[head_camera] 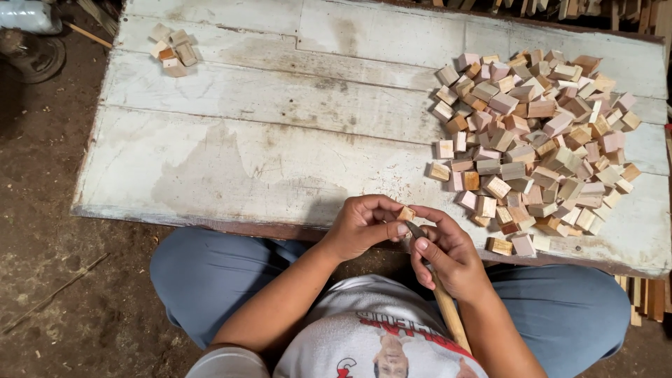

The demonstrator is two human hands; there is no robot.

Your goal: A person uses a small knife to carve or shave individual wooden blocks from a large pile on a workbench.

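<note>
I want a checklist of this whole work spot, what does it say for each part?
Surface: worn whitish board, stained, lying on the ground.
Job's things: small wood block pinched in the left hand; wooden-handled tool in the right hand, its tip at the block.
Clutter: big pile of blocks on the board's right side; few blocks at the far left corner.
Grippers: both hands close together at the near edge.
Cables: nothing seen.
Surroundings: dirt floor, wood strips at right, dark round object at top left.

two hands (pixel 364 225) (pixel 448 255) — one knife (pixel 437 287) — two block piles (pixel 535 140) (pixel 173 49)
</note>
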